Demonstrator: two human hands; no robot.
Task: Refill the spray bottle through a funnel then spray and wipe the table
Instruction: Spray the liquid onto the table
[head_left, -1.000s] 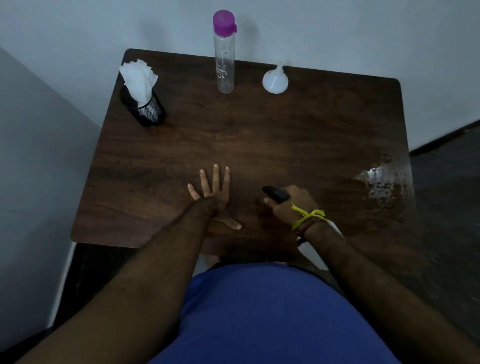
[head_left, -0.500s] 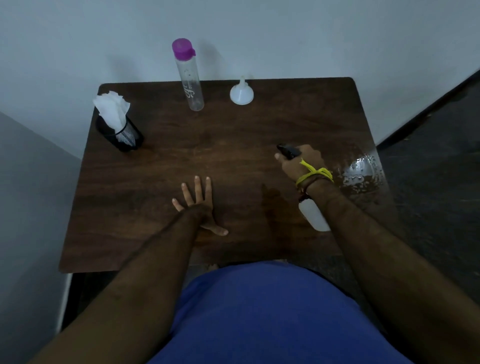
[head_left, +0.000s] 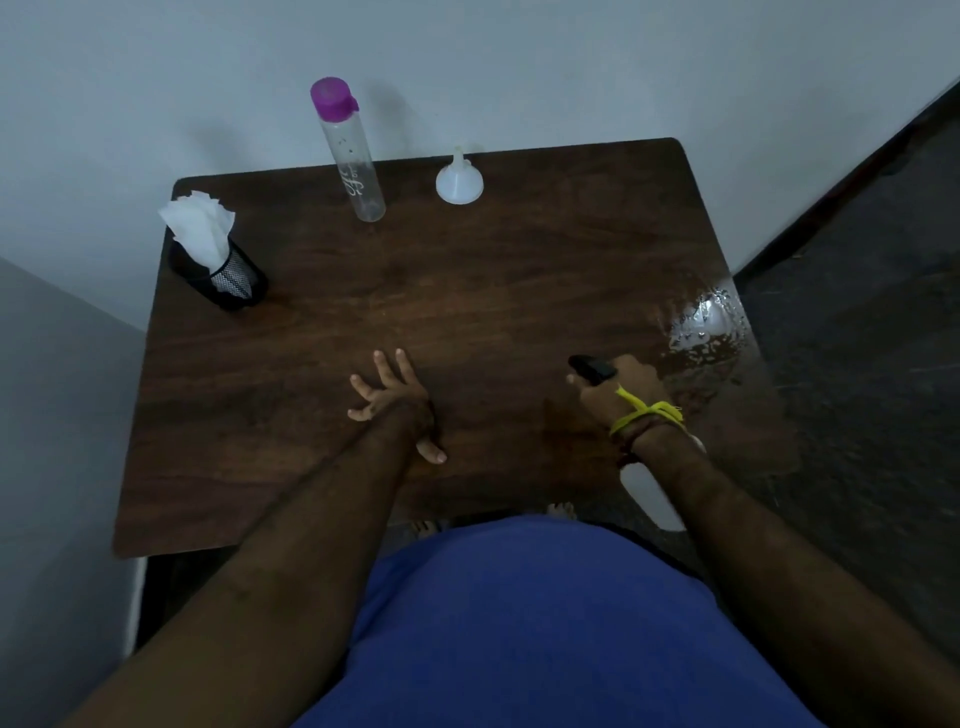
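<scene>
Now the table (head_left: 467, 291) fills the view, dark wood, with a wet glistening patch (head_left: 701, 332) at its right edge and the middle and left looking dry; so the spraying step is under way, I judge, and the good play is to spread the mist across the dry stretch rather than soak that same corner again; next down in size, the clear water bottle (head_left: 358, 161) with its purple cap stands upright at the back edge, cap on, and the black mesh cup of tissues (head_left: 228, 275) sits at the back left, well apart from both hands, ready for the wipe; the white funnel (head_left: 459, 179) rests mouth-down just right of the water bottle, spout up; the spray bottle (head_left: 652, 493) is in the right hand (head_left: 623, 395), fingers wrapped on its black head, nozzle pointing left over the table, white body hanging below the wrist; the left hand (head_left: 392, 400) lies flat on the wood, fingers spread, holding nothing; best lift it clear before the mist comes its way, then reach for a tissue.
</scene>
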